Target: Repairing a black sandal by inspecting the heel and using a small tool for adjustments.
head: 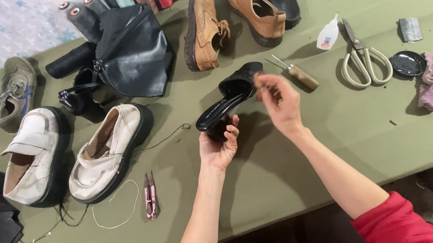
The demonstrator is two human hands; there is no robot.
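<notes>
Gripping a black heeled mule from below, the left hand has its fingers closed around the heel, holding the shoe just above the green worktop. The right hand pinches its fingers narrowly at the shoe's toe strap. An awl lies just beside, scissors farther right.

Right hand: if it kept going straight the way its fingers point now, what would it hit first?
The right hand points up-left; its fingertips are already at the black mule sandal, apparently touching the upper's edge. Depth is unclear.
</notes>
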